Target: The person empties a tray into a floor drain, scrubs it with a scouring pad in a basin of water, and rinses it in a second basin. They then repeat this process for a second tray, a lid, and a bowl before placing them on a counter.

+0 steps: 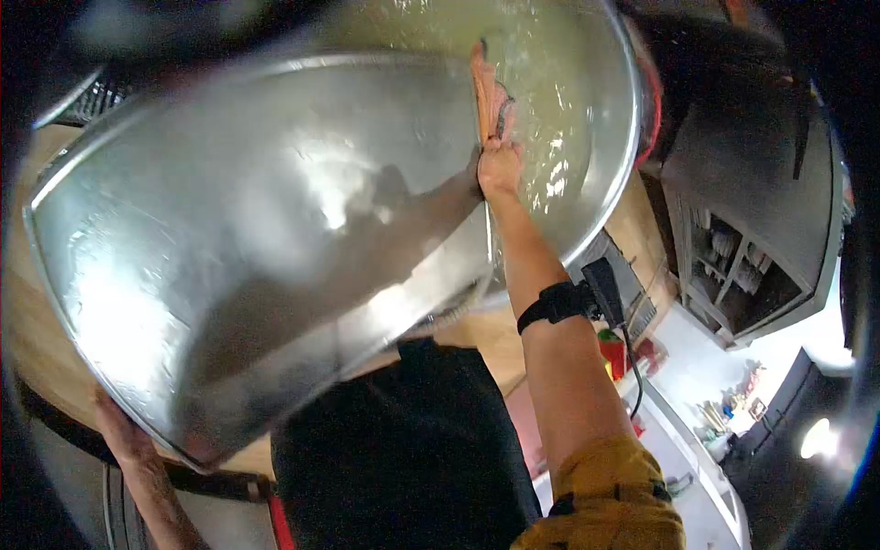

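A large shiny metal tray (pixel 266 183) is tilted, with its right edge over a wide round metal pan (pixel 619 174) holding cloudy yellowish liquid (pixel 550 73). My left hand (pixel 124 431) grips the tray at its lower left edge, fingers partly hidden beneath it. At the tray's right edge, my right hand (pixel 500 170) is closed around pinkish-orange strips with dark edges (pixel 486 87), which look like fish pieces. They stick out beyond my fingers, over the liquid. The tray's surface is wet and reflects my arm.
A wooden counter (pixel 37 339) runs under the tray. On the right stands a dark cabinet (pixel 747 211) with open shelves. A black strap with a device (pixel 568 302) and a cable circles my right forearm. Small red and green items (pixel 616 353) lie beyond it.
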Demonstrator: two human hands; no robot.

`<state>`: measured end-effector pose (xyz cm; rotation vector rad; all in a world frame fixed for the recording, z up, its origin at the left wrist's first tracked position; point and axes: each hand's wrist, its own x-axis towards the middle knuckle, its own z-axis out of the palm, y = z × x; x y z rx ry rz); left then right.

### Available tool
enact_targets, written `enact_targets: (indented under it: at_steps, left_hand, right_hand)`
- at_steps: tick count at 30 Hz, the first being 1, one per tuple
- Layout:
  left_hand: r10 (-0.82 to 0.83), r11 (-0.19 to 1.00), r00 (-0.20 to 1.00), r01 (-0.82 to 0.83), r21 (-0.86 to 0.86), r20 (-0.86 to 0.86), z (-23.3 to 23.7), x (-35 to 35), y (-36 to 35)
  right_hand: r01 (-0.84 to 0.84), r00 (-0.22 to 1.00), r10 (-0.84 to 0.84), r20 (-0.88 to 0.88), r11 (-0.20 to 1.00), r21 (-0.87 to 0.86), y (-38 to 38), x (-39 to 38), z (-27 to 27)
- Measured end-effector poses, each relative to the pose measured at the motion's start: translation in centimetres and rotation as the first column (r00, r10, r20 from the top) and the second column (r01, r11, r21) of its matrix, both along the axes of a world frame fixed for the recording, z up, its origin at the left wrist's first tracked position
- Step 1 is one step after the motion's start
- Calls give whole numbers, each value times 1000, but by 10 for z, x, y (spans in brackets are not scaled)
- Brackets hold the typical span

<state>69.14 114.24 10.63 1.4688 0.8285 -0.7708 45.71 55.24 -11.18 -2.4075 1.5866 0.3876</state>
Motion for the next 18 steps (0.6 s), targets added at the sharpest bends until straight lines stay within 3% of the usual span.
enact_targets:
  at_steps: [1, 3, 4, 5, 6, 7, 9, 10, 11, 13, 14, 15, 16, 18]
  left_hand:
    - [-10, 1000, 999, 10, 14, -31, -3, -4, 3]
    - [-165, 986, 985, 164, 21, 59, -12, -15, -1]
    - [35, 998, 999, -35, 52, 8, -12, -27, -22]
    - [2, 1000, 998, 0, -29, 59, -18, -37, -17]
    - [-67, 998, 990, 65, 16, 126, -15, -45, -31]
    - [-144, 989, 971, 134, 65, 190, -10, -47, -49]
    - [-31, 998, 989, 22, 64, 145, -6, -45, -85]
    - [28, 999, 988, -21, -48, 150, -13, -44, -84]
    - [-7, 1000, 984, 11, -24, 178, -12, -45, -102]
    - [-5, 998, 983, -5, 56, 182, -9, -42, -142]
    - [-20, 998, 977, 30, -46, 212, -18, -36, -142]
    - [-36, 988, 970, 71, -137, 242, -17, -30, -150]
    - [-41, 995, 977, 60, -85, 210, -15, -26, -154]
    - [-187, 971, 962, 212, -114, 196, -9, -18, -166]
  right_hand:
    - [10, 999, -10, -31, 1000, 14, 11, -15, 19]
    - [229, 967, -250, 50, 939, 255, 35, -26, 58]
    - [11, 960, -52, 275, 989, 149, 52, -46, 51]
    - [-125, 936, 89, 341, 989, 85, 70, -58, 53]
    - [-254, 891, 231, 392, 967, 7, 87, -70, 55]
    - [-317, 902, 292, 318, 948, 27, 107, -70, 71]
    - [-200, 918, 147, 367, 973, 110, 137, -62, 91]
    - [-111, 863, -13, 504, 970, 215, 155, -49, 112]
    - [-40, 772, -182, 608, 943, 332, 175, -36, 131]
    - [27, 759, -236, 607, 943, 333, 216, -31, 147]
    - [46, 749, -255, 611, 941, 335, 225, -31, 151]
    - [-89, 870, -200, 452, 837, 540, 218, -40, 155]
    - [-176, 902, -133, 411, 757, 630, 194, -49, 149]
    - [-316, 932, 21, 362, 535, 783, 145, -64, 142]
